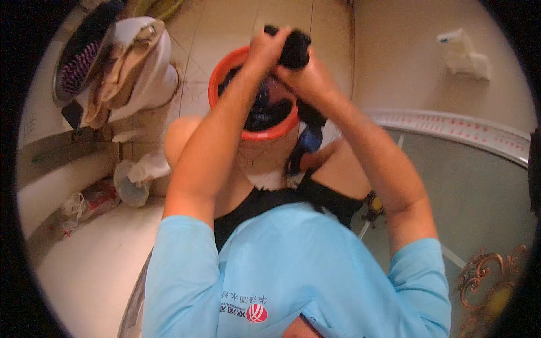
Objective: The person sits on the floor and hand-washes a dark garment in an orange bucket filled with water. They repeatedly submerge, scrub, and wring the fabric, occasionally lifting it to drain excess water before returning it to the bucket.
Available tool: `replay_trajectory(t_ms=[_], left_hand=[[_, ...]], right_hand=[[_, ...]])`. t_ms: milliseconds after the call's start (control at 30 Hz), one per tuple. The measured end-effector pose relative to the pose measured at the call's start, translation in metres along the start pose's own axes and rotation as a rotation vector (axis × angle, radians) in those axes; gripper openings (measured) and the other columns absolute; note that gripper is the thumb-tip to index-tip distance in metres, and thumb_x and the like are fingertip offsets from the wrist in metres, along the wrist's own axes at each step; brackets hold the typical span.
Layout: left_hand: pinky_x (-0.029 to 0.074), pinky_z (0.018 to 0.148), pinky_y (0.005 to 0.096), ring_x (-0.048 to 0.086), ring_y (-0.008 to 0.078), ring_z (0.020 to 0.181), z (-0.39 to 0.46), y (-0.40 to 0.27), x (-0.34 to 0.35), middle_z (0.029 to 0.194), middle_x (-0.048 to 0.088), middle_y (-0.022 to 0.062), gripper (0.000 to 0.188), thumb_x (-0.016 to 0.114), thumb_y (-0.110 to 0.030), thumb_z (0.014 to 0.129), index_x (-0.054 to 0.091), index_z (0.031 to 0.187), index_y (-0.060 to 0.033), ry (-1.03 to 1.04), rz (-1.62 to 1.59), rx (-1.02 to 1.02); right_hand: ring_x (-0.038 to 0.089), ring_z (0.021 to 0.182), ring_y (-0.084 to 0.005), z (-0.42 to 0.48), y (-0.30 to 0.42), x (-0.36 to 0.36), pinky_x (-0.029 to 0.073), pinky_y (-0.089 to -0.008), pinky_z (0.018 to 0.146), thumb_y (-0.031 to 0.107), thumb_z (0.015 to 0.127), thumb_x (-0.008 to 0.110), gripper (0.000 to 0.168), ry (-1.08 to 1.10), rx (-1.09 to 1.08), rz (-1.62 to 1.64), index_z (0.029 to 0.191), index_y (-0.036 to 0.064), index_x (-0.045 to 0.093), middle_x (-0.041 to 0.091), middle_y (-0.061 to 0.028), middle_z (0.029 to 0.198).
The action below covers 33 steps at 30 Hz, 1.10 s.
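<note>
Both of my hands are raised over the right part of a round red basin, gripping a bunched black cloth [296, 48]. My left hand [270, 44] is closed around its left side, and my right hand [310, 80] holds it from the lower right. Part of the black cloth hangs below my right hand. The red basin [262, 135] stands on the tiled floor and holds dark, wet-looking fabric in dark water. My forearms partly cover the basin. The fingers are somewhat blurred.
On the left, a white toilet [162, 80] carries beige cloth [114, 84], beside a container with patterned fabric [80, 67]. A clear plastic container [131, 183] lies lower left. A curved shower edge [456, 122] runs at the right, below a wall-mounted white holder [465, 57].
</note>
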<state>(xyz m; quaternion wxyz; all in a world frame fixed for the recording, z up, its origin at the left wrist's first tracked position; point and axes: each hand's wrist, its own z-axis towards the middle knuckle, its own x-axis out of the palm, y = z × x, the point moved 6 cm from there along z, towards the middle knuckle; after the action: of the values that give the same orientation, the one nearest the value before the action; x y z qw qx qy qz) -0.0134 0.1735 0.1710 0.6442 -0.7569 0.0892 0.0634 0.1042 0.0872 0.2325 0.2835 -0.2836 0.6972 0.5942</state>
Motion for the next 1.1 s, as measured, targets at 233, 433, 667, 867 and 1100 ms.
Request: replay_trajectory(t_ms=[233,433,667,867,1100], left_hand=[[0.052,0.073,0.0356,0.065,0.023,0.085,-0.001,-0.012,0.0,0.093,0.069,0.0119,0.039,0.061,-0.035,0.09,0.066,0.103,0.0015,0.062,-0.229,-0.085],[0.05,0.082,0.0355,0.063,0.0234,0.092,-0.03,-0.065,-0.01,0.103,0.066,0.0118,0.039,0.055,-0.038,0.094,0.061,0.112,-0.0036,0.506,-0.821,-0.141],[0.049,0.094,0.0356,0.062,0.0228,0.107,-0.044,-0.097,-0.034,0.118,0.064,0.0086,0.056,0.053,-0.051,0.093,0.059,0.123,-0.0043,0.718,-0.901,-0.077],[0.052,0.088,0.0335,0.064,0.0222,0.1,-0.051,-0.105,-0.034,0.113,0.066,0.0096,0.053,0.058,-0.047,0.092,0.059,0.122,-0.004,0.756,-0.977,-0.119],[0.054,0.079,0.0325,0.065,0.0202,0.089,-0.031,-0.086,-0.016,0.104,0.066,0.0101,0.035,0.06,-0.03,0.093,0.061,0.113,-0.0018,0.541,-0.889,0.121]], right_hand=[[0.065,0.093,-0.0268,-0.004,0.042,-0.012,0.052,-0.0364,0.08,0.027,0.082,0.068,0.041,0.004,-0.227,0.221,0.115,0.004,0.06,0.066,-0.0165,0.103],[0.061,0.1,-0.021,0.004,0.005,-0.01,0.049,-0.0314,0.09,0.034,0.091,0.064,0.047,0.205,0.128,0.635,0.122,0.0,0.058,0.064,-0.0095,0.111],[0.065,0.097,-0.0201,-0.014,0.044,-0.059,0.054,-0.0336,0.085,0.038,0.096,0.054,0.047,0.614,0.034,1.181,0.122,0.0,0.058,0.065,-0.0123,0.114],[0.065,0.09,-0.019,-0.015,0.042,-0.036,0.054,-0.0327,0.079,0.036,0.093,0.059,0.042,0.66,0.176,1.354,0.119,0.003,0.059,0.067,-0.0091,0.103],[0.065,0.099,-0.026,-0.027,0.028,-0.015,0.054,-0.0366,0.085,0.055,0.082,0.066,0.069,0.507,0.222,0.964,0.126,0.002,0.056,0.063,-0.0209,0.114]])
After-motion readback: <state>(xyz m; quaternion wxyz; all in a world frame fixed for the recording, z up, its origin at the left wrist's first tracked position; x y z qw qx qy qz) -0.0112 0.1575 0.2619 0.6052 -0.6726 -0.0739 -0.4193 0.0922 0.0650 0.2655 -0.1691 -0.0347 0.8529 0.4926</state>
